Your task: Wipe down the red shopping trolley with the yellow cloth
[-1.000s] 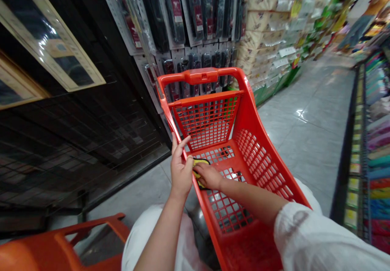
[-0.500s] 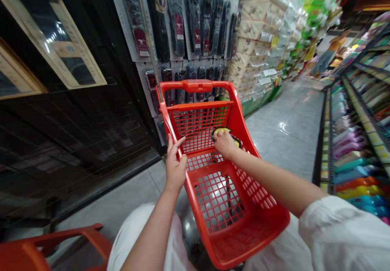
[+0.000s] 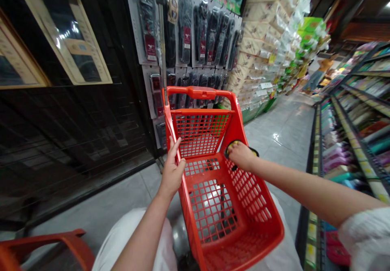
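My left hand [image 3: 173, 171] lies loose, fingers spread, along the red cart [image 3: 269, 234] on its left side, likely steadying it; my right hand [image 3: 241, 155] holds the yellow-and-black cloth [image 3: 234, 143] at its far right side, presumably for even pressure.

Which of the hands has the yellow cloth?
The right hand, at the cart's right wall, with the black-edged cloth under its fingers. The left hand touches the left rim, no cloth visible.

Grey tiled floor [image 3: 134, 189]; red shopping cart [image 3: 204, 174] on it.
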The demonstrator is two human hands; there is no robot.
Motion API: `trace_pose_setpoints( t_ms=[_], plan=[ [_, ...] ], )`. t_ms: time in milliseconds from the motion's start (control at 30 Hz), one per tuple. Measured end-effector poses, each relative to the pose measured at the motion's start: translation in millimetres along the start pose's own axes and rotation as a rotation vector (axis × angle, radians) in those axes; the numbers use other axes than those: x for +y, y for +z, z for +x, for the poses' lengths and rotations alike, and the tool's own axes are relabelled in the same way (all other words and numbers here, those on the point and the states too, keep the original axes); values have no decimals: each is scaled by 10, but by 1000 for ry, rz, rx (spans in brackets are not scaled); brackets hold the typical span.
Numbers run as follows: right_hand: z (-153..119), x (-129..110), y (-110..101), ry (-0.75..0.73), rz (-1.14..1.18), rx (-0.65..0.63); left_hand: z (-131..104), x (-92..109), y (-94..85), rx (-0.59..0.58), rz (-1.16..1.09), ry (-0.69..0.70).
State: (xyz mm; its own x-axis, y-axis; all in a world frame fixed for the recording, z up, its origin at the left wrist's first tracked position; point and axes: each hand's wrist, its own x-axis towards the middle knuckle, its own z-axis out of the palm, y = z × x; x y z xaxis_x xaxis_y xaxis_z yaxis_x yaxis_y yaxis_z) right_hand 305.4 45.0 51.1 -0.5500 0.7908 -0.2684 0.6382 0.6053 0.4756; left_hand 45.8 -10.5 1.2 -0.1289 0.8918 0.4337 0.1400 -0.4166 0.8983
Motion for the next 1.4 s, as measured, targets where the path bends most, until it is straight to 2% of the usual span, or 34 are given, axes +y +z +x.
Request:
trace_pose_setpoints(
  t_ms=[100, 167, 233, 300, 400, 567, 667, 700, 767, 867, 933, 1000, 1133, 1200, 1300, 1400],
  plan=[
    [384, 566, -276, 220, -93, 141, -3, -23, 8, 21, 3, 7],
    [563, 821, -398, 263, -107, 187, 1, -31, 25, 52, 24, 15],
    [636, 904, -424, 216, -111, 163, 9, -39, 45, 86, 31, 37],
    [593, 818, -363, 110, -109, 87, 17, -49, 62, 106, 12, 56],
    [320, 462, -190, -93, -57, -55, 23, -67, 83, 116, -30, 60],
    [-554, -360, 50, -358, 30, -206, 18, -56, 100, 97, -95, 50],
    [-1004, -635, 96, -546, 149, -267, 17, -16, 90, 73, -76, 44],
    [-1076, -636, 90, -567, 183, -265, 18, -3, 84, 64, -66, 42],
    [-1076, -497, 43, -520, 213, -211, 21, 19, 73, 47, -50, 37],
    [-844, -106, -73, -330, 174, -62, 27, 29, 67, 34, -32, 30],
    [-714, 71, -115, -199, 127, 24, 33, 22, 73, 40, -11, 31],
    [-720, 59, -86, -155, 101, 43, 40, 12, 79, 54, 11, 38],
    [-1023, -344, 99, -412, 156, -91, 53, 2, 79, 72, 27, 42],
    [-1103, -478, 162, -454, 190, -130, 55, 7, 73, 67, 34, 31],
    [-926, -383, 152, -311, 177, -102, 48, 20, 63, 38, 50, 7],
    [-485, -57, 52, -133, 101, -53, 34, 33, 60, 2, 53, -12]
  ],
)
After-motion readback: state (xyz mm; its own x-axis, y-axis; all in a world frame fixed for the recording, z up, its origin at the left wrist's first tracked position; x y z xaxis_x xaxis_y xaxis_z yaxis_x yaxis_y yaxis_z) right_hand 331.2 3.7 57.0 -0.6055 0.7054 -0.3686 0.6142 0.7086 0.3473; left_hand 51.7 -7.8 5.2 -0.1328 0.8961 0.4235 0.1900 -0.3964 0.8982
